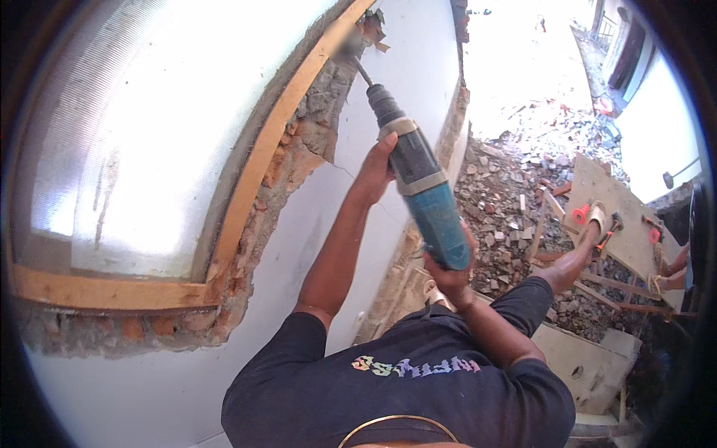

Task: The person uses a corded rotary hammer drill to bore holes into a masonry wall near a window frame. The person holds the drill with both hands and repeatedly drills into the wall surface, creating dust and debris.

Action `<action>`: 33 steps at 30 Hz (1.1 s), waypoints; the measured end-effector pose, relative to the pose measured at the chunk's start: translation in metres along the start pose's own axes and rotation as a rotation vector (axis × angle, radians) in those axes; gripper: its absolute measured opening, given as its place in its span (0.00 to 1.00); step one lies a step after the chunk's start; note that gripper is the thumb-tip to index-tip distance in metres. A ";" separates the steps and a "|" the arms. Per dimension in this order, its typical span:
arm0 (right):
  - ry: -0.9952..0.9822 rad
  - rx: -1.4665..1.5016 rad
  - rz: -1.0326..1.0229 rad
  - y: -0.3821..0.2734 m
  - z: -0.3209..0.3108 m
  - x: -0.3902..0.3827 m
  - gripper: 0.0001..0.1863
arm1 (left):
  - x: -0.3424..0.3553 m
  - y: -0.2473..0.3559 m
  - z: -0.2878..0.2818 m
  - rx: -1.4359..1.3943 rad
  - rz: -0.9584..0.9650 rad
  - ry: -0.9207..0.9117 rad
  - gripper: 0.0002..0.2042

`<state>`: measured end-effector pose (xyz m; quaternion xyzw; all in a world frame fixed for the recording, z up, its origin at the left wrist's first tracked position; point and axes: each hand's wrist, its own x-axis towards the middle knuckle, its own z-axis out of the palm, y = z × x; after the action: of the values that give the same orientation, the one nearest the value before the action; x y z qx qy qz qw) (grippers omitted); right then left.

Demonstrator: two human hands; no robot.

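Note:
A teal and dark grey rotary hammer (437, 216) points up and away, toward the broken edge of a white wall (314, 231). My left hand (376, 170) is wrapped round its front body, just behind the black chuck. At its rear end, my right hand (450, 278) grips the tool, its fingers partly hidden by the casing. The thin metal bit (364, 72) reaches the rough masonry (317, 93) beside a wooden window frame (258, 160). A blurred patch covers the bit's tip, so contact cannot be made out. Frosted glazing (164, 149) fills the frame.
Brick rubble (497, 231) covers the ground to the right. My foot (595, 216) rests on a tilted board (582, 183), near an orange-and-black hand tool (611, 230). Loose timber strips (597, 295) lie below. Another person's limbs (676, 272) show at the right edge.

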<state>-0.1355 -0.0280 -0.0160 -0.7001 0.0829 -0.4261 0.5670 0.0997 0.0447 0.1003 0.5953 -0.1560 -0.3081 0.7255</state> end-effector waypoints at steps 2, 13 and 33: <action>-0.075 -0.103 -0.034 -0.010 -0.048 0.013 0.47 | 0.015 -0.015 0.024 -0.237 0.070 -0.178 0.35; -0.207 -0.088 0.255 -0.081 -0.145 -0.019 0.49 | -0.055 -0.065 0.079 -0.436 -0.021 -0.260 0.39; -0.407 -0.173 0.306 -0.162 -0.236 0.201 0.50 | -0.040 0.034 0.129 -0.667 0.291 -0.240 0.32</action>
<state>-0.2326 -0.2630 0.2236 -0.7966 0.1083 -0.1770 0.5678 0.0017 -0.0258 0.1701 0.2579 -0.2140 -0.3033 0.8920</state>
